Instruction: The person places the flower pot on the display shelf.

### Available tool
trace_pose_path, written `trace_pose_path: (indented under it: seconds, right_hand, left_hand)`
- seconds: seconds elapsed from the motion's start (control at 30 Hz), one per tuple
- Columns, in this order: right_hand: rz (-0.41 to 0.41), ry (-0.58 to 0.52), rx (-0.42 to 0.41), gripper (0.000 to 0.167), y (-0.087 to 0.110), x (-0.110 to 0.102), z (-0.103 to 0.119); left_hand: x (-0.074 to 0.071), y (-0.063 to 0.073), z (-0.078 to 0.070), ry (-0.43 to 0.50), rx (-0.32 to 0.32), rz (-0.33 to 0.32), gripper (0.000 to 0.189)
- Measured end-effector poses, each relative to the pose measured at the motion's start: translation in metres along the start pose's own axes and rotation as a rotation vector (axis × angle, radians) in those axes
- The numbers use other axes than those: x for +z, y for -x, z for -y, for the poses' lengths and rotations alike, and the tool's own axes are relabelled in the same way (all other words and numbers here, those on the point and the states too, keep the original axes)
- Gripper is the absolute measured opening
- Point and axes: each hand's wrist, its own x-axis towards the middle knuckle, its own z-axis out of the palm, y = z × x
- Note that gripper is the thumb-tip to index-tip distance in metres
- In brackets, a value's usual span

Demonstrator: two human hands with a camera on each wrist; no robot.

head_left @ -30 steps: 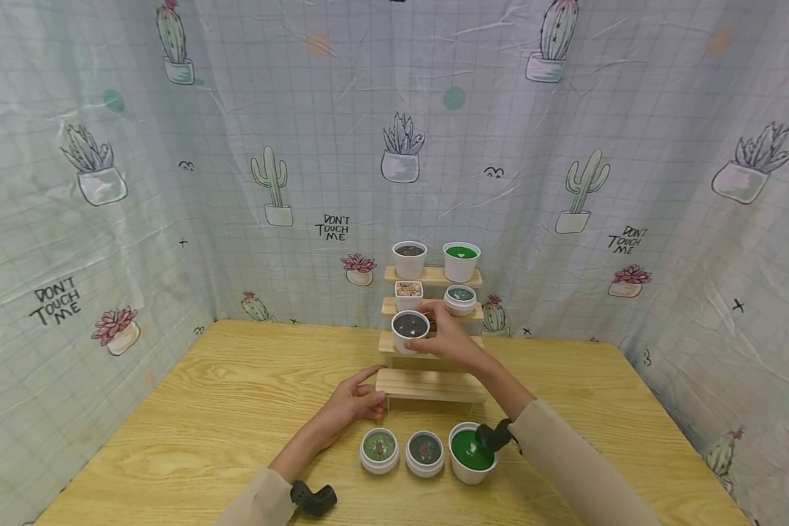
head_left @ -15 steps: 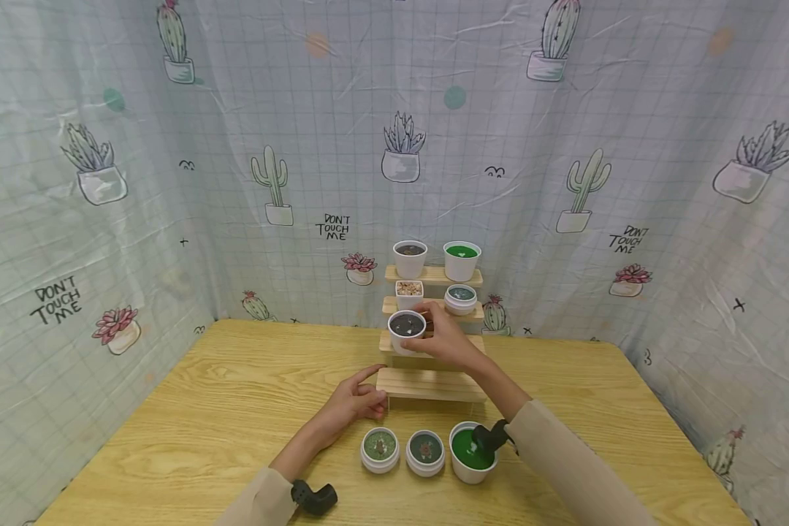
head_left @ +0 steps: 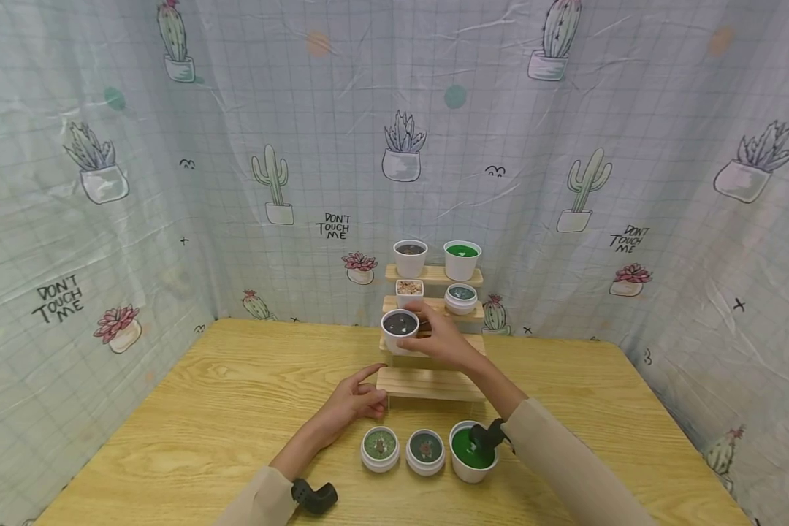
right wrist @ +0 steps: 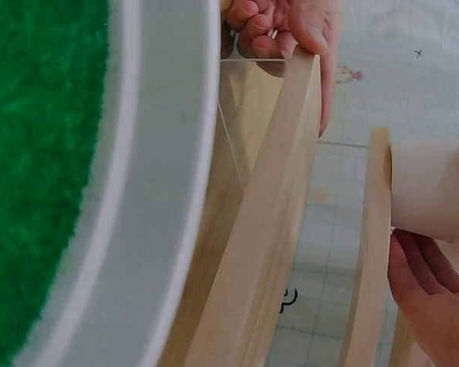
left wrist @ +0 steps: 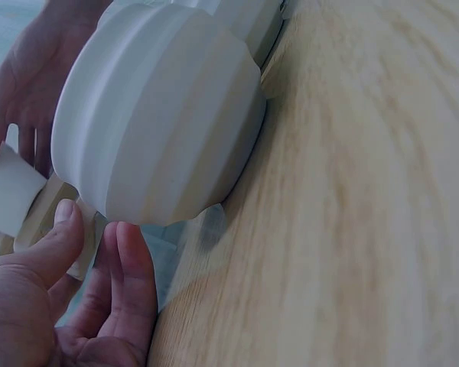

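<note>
My right hand [head_left: 443,340] grips a white round pot [head_left: 394,340] with dark filling, at the left end of the third shelf down. In the right wrist view, the pot's base [right wrist: 421,187] meets the shelf board. The stepped wooden shelf stand [head_left: 434,383] has clear side supports. At the left end of its lowest board, my left hand [head_left: 345,409] pinches the wood between thumb and fingers. That hold shows in the right wrist view, with the left thumb [right wrist: 307,27] on the board. White pots partly hide the stand in the left wrist view.
Pots with dark [head_left: 410,264] and green [head_left: 461,267] filling stand on the top shelf. A square pot [head_left: 409,292] and a low jar [head_left: 461,304] occupy the second. Two low jars [head_left: 379,454] [head_left: 425,459] and a green-filled pot [head_left: 468,471] line the table front.
My right hand has slid the dark-filled pot a little to the left along the third shelf. The left hand keeps its hold on the lowest board.
</note>
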Motion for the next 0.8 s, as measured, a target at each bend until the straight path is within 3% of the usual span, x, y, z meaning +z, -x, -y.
trace_pose_path:
  seconds: [0.8]
  right_hand:
    - [-0.077,-0.021,0.024,0.069,0.0034,-0.0005,-0.0059]
  left_hand:
    - [0.0011,0.0006,-0.0018,-0.003,0.0,0.0,0.075]
